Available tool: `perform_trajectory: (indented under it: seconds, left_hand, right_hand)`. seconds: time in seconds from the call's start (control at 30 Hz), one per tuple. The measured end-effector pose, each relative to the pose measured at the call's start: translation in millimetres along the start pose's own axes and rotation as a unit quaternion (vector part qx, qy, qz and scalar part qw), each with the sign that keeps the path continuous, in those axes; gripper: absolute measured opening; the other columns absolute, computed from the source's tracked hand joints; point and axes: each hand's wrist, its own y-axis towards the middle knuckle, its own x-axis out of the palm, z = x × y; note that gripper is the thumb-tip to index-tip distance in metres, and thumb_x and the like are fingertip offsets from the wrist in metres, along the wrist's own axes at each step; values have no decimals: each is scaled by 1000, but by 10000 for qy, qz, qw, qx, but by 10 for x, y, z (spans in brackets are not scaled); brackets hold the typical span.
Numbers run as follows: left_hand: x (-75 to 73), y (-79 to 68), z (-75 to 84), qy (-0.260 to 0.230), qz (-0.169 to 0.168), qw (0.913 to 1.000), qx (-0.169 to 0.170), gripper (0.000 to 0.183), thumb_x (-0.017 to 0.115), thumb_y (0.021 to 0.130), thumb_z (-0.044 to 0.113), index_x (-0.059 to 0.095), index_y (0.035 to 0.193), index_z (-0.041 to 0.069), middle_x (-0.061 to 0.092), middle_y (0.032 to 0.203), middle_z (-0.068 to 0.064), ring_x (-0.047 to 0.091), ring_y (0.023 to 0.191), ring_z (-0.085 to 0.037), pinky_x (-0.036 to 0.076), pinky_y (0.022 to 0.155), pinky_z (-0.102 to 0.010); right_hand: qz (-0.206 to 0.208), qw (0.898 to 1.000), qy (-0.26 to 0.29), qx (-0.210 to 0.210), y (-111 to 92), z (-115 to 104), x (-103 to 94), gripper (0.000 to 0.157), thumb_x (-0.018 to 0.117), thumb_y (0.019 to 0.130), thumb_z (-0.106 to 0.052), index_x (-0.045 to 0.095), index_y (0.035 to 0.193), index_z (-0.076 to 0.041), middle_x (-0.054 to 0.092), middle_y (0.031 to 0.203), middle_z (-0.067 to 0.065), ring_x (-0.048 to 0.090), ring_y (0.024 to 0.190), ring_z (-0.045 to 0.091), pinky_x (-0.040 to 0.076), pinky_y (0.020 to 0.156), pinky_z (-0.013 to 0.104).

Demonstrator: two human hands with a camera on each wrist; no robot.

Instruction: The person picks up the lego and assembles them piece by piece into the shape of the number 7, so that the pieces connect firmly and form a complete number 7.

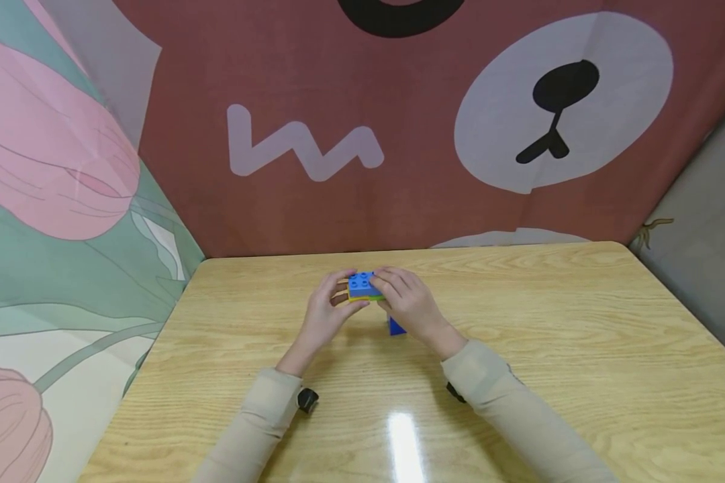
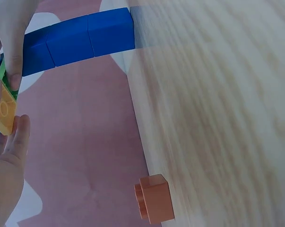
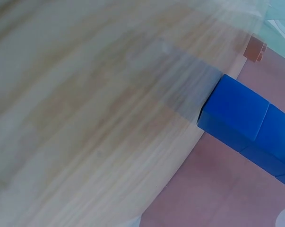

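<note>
Both hands hold a joined piece of toy bricks over the table. On its top is a light blue brick (image 1: 361,284) with round studs; a yellow brick (image 2: 5,113) and a green brick (image 1: 374,298) show beneath. My left hand (image 1: 323,315) grips the left end, thumb in front and fingers spread behind. From the right, my right hand (image 1: 415,307) grips the other end, its fingers over the top. Below and behind that hand stands a tower of dark blue bricks (image 2: 90,38), upright on the table, its upper part hidden. The right wrist view shows only the tower's lower bricks (image 3: 237,109).
An orange brick (image 2: 157,203) stands on the table to the left of the tower, out of sight in the head view. The wooden table (image 1: 550,322) ends at a printed cloth (image 1: 423,188) behind it. Another cloth (image 1: 54,282) hangs at the left.
</note>
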Motion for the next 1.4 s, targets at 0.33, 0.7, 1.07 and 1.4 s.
perform_trajectory:
  seconds: [0.33,0.7,1.07,1.4]
  left_hand:
    - [-4,4,-15,142,-47,9993,344,55,75,76,-2,53,127,-3,53,121,-21,64,108,-36,54,93,-30]
    - [12,11,-19,129,-42,9995,278,59,76,75,-4,52,129,0,52,125,-21,63,108,-36,53,94,-28]
    - [8,21,30,487,-9,9976,494,62,76,74,-4,49,130,-2,52,126,-24,64,106,-36,54,93,-30]
    - [1,20,24,480,-23,9975,511,64,76,74,-4,49,132,0,52,126,-20,65,105,-35,54,94,-31]
  right_hand:
    - [-298,9993,-203,36,30,-24,-6,62,91,61,-23,63,115,-14,60,106,11,60,97,25,56,81,35]
    - [-177,9993,-296,-109,11,-13,6,58,90,63,-22,61,113,-15,58,105,11,59,95,24,56,80,34]
    - [-4,9976,-633,-287,45,-17,33,61,89,64,-24,57,114,-12,63,108,4,56,97,23,53,81,31]
    - [76,9983,-506,-292,58,-16,43,52,87,67,-21,65,112,-12,66,105,3,57,95,21,53,83,30]
